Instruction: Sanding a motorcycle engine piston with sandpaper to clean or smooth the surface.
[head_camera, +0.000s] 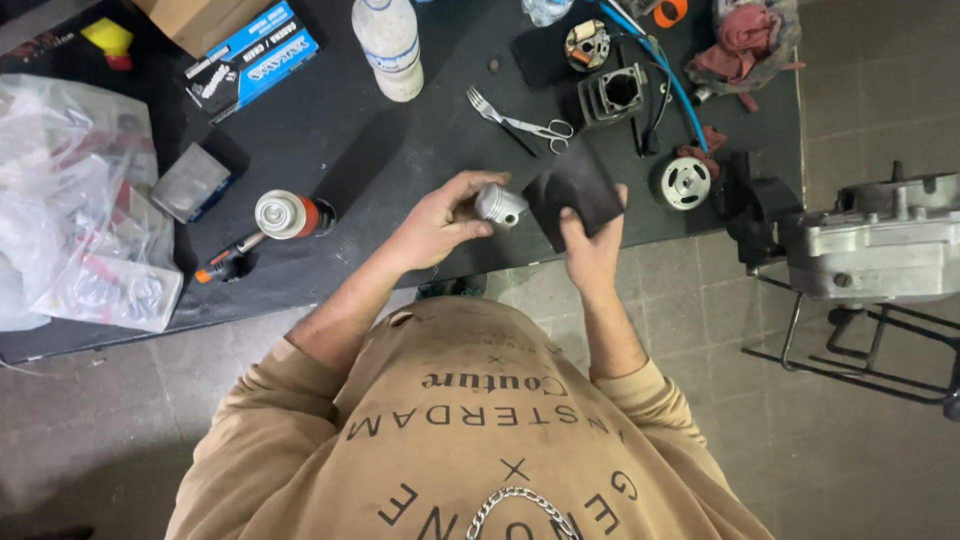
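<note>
My left hand (440, 218) grips a small silver metal piston (499, 205), its crown turned toward the right. My right hand (590, 250) holds a dark sheet of abrasive paper (572, 190), which touches the piston's right side. Both hands hover over the near edge of a black workbench (330, 150). My tan sweatshirt fills the lower part of the head view.
On the bench lie a spray can (285, 215), white plastic bottle (389, 45), fork (485, 103), scissors (545, 130), engine cylinder (610, 95), round metal part (685, 182), blue box (250, 60) and plastic bags (70, 210). An engine block on a stand (880, 245) is at right.
</note>
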